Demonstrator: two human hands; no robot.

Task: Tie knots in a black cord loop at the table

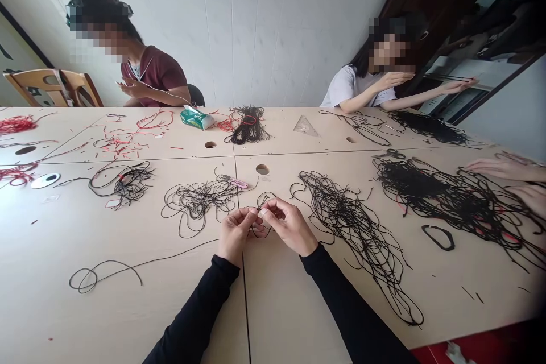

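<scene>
At the left, a loose coil of thin black cord lies on the pale wood-look table. Its long, nearly straight tail reaches right and ends just beside the left hand; whether it joins the cord in the fingers, I cannot tell. A black sleeve runs from the near edge up to that hand, which is closed, its thumb and forefinger pinching a small loop of black cord. The right hand, at the end of a second black sleeve, is closed on the same loop. The 2 hands nearly meet at the fingertips, with the loop between them, its long axis running near to far, and neither hand clearly nearer. Just far of the hands lies a tangle of black cord with a small pink plastic piece. Further right spreads a long heap of black cord, then a larger black tangle, with a co-worker's 2 hands at the right edge.
</scene>
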